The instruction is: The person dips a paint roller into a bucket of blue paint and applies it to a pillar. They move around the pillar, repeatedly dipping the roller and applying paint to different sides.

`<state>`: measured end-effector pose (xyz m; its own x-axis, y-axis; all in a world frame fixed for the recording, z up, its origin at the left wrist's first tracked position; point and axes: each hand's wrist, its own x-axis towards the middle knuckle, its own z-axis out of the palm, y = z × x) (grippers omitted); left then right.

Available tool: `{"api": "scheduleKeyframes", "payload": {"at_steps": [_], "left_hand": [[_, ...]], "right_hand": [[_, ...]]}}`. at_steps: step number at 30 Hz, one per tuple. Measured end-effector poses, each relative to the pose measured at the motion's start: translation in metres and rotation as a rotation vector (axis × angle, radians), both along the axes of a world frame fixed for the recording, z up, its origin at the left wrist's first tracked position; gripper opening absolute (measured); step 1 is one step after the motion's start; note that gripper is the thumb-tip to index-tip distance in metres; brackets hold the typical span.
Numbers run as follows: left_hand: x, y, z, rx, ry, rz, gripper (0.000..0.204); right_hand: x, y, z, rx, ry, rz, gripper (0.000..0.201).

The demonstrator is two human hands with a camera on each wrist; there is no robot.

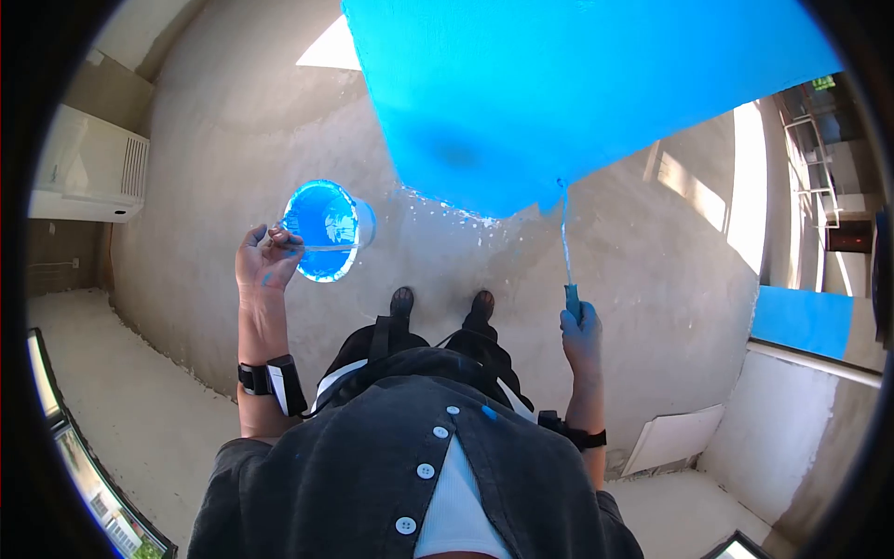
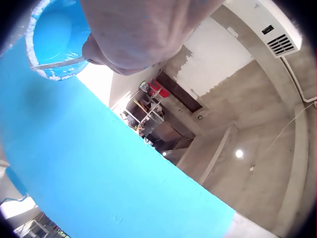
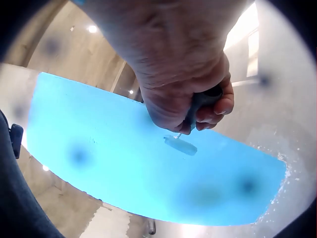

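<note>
My left hand (image 1: 268, 261) grips the handle (image 1: 326, 248) of a bucket (image 1: 367, 224) coated inside with bright blue paint; paint is smeared round its rim. In the left wrist view, the handle strip (image 2: 62, 63) runs from the rim to the fingers, which are partly hidden. My right hand (image 1: 582, 333) has its fingers curled round the grip of a paint roller (image 1: 572, 298), whose thin metal rod reaches forward. The blue roller head (image 3: 181, 145) shows over the blue-painted wall (image 3: 114, 158) in the right wrist view. Blue smudges mark the left hand's heel.
The blue wall section (image 1: 521, 84) ends at a ragged, speckled lower edge ahead of my feet. Grey concrete floor (image 1: 438, 252) lies around them. A white wall unit (image 1: 88, 168) hangs at the left. A white board (image 1: 672, 438) lies at the right, near a low wall (image 1: 773, 424).
</note>
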<state>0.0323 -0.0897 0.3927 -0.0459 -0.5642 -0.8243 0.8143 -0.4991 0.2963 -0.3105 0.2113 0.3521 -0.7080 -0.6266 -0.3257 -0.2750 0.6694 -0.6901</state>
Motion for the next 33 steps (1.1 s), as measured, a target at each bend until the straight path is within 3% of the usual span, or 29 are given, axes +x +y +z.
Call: {"api": "scheduleKeyframes", "payload": {"at_steps": [2,6,9,11,14,17,20,26,33], "left_hand": [[-0.013,-0.002,-0.006,0.047,-0.023,0.060,0.009],[-0.018,0.002,-0.010,0.160,-0.093,0.213,0.013],[-0.016,0.025,-0.012,0.203,-0.202,0.276,0.014],[0.002,0.042,-0.019,0.194,-0.224,0.316,0.015],[0.004,0.062,-0.019,0.182,-0.286,0.369,0.015],[0.000,0.068,-0.015,0.278,-0.347,0.488,0.015],[0.008,0.068,-0.018,0.282,-0.329,0.489,0.016],[0.019,0.076,-0.018,0.231,-0.213,0.467,0.015],[0.018,0.089,-0.014,0.166,-0.215,0.375,0.015]], "right_hand": [[-0.033,-0.034,-0.001,0.098,-0.314,-0.103,0.016],[-0.074,-0.082,0.008,0.106,-0.638,-0.123,0.024],[-0.106,-0.082,-0.011,0.223,-0.463,0.018,0.025],[-0.119,-0.077,-0.023,0.120,-0.067,0.197,0.024],[-0.141,-0.092,-0.033,0.139,0.024,0.274,0.025],[-0.136,-0.111,-0.085,0.035,0.070,0.342,0.025],[-0.126,-0.121,-0.087,0.056,0.087,0.367,0.024],[-0.155,-0.066,-0.018,0.168,0.046,0.213,0.023],[-0.111,-0.103,-0.073,0.034,-0.083,0.291,0.023]]}}
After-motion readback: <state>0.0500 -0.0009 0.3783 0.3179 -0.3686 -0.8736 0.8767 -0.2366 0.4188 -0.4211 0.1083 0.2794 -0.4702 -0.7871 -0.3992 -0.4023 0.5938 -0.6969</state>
